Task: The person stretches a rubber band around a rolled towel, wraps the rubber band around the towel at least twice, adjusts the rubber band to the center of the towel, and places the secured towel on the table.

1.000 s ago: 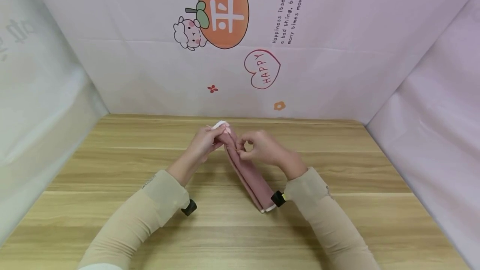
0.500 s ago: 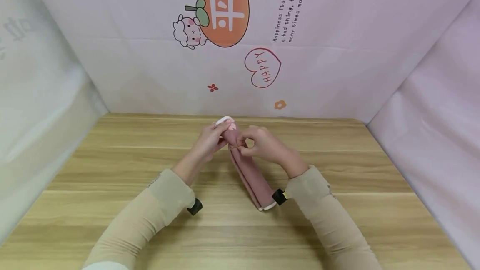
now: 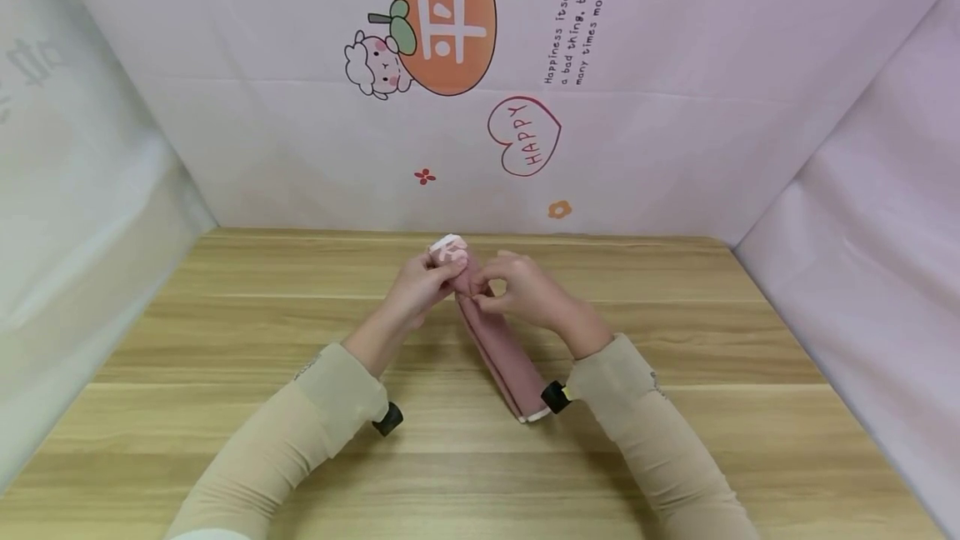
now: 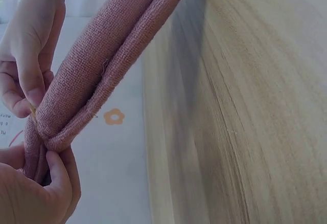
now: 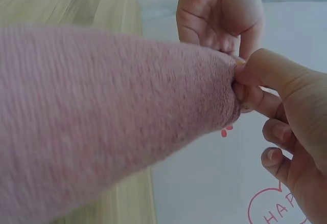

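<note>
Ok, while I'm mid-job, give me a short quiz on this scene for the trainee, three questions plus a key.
1. Multiple choice: what are the left hand and the right hand both touching?
a) a clear glass bottle
b) a long folded pink terry cloth with white edging
c) a round blue sponge

2. True or false: the cloth is spread out flat on the wooden table.

3. Fill in: in the head view, the ____ hand is nearer the cloth's far end.

Key: 1. b; 2. false, it is folded into a narrow length; 3. left.
</note>
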### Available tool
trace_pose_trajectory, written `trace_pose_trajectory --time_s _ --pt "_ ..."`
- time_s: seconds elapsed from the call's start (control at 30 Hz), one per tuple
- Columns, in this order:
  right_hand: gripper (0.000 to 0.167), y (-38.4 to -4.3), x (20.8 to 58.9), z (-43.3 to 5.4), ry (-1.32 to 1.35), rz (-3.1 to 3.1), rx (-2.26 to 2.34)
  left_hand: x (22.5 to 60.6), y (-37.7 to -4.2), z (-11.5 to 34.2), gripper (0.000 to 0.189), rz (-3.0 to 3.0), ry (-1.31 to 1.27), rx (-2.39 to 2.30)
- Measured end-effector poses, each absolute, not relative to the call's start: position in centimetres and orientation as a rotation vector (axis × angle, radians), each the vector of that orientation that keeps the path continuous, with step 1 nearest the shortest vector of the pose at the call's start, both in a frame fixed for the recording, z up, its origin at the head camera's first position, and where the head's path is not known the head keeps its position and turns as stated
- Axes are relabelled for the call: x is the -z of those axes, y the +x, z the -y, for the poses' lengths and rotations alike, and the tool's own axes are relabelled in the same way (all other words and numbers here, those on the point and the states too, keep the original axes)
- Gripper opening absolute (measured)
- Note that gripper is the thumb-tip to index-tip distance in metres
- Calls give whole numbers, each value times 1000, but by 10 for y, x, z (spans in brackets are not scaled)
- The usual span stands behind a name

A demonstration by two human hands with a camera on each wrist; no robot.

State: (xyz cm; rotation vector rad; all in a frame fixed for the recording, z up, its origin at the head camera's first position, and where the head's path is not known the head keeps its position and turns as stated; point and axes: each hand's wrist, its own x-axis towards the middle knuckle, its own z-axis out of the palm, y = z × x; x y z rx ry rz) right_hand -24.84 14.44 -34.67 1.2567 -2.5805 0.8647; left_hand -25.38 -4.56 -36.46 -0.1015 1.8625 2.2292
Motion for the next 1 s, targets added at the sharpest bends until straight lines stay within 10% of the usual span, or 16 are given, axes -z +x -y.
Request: trace_pose_trajectory --time_s 1.0 --pt "13 -240 350 -134 1196 2627 -752 366 -259 49 43 -1809 -220 -2334"
